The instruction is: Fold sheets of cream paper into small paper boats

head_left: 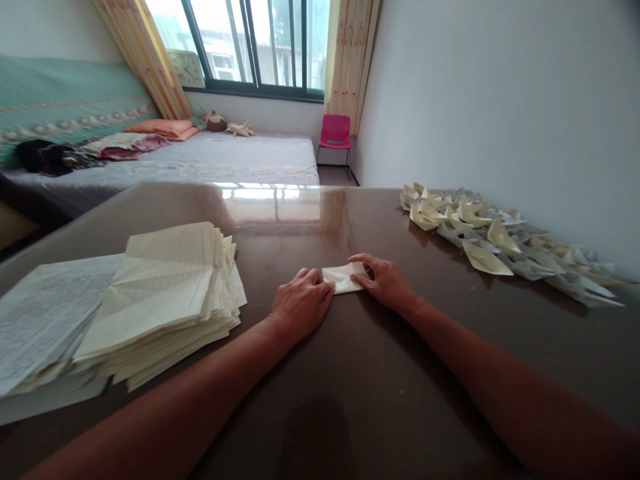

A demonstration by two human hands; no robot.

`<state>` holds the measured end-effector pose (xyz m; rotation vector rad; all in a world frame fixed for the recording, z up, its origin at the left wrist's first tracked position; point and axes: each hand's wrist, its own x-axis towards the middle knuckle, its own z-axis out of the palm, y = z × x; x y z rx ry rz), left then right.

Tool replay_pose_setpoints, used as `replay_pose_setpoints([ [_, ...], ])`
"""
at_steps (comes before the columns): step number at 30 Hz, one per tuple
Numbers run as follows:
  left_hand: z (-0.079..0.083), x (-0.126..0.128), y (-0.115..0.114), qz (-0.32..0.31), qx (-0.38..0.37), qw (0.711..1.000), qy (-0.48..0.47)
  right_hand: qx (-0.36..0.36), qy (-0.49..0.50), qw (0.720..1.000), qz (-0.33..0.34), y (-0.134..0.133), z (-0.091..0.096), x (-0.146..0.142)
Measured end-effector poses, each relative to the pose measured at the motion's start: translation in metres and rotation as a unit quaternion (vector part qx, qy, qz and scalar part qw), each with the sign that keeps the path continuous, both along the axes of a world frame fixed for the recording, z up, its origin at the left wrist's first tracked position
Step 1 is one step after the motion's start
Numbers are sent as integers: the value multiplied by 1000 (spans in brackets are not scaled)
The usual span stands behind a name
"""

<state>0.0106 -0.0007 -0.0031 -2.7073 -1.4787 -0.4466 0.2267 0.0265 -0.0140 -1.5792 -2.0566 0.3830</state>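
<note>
A small, partly folded piece of cream paper (343, 277) lies flat on the dark brown table (320, 373), in the middle of the view. My left hand (299, 305) is curled at the paper's left end, its fingertips pressed onto the edge. At the right end, my right hand (386, 280) pinches and presses the paper, with the index finger stretched over its far edge. Both forearms reach in from the bottom of the frame.
A thick stack of cream lined sheets (170, 293) sits to the left, over printed pages (45, 320). Several folded paper boats (495, 240) are heaped along the right wall. Beyond the table are a bed (200, 160), a pink chair (335, 133) and a window.
</note>
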Motion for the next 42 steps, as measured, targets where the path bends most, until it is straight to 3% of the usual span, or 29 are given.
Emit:
replay_pose_setpoints([
  [3, -1, 1, 1, -19, 31, 999, 8, -1, -17, 1000, -2, 1, 1, -1],
  [9, -10, 3, 5, -144, 39, 989, -14, -8, -27, 1000, -5, 2, 0, -1],
  [24, -3, 1, -5, -120, 39, 991, 51, 4, -32, 999, 12, 3, -2, 0],
  [29, -1, 2, -6, -120, 52, 990, 53, 137, -191, 971, 33, -16, 15, -5],
  [32, 0, 3, -7, -117, 55, 990, 59, 136, -269, 939, 164, -33, 20, -12],
  [34, 1, 3, -7, -117, 54, 990, 60, 115, -297, 925, 209, -43, 17, -16],
  [42, 3, 4, -7, -120, 65, 989, 58, 80, -361, 915, 162, -55, 14, -17],
])
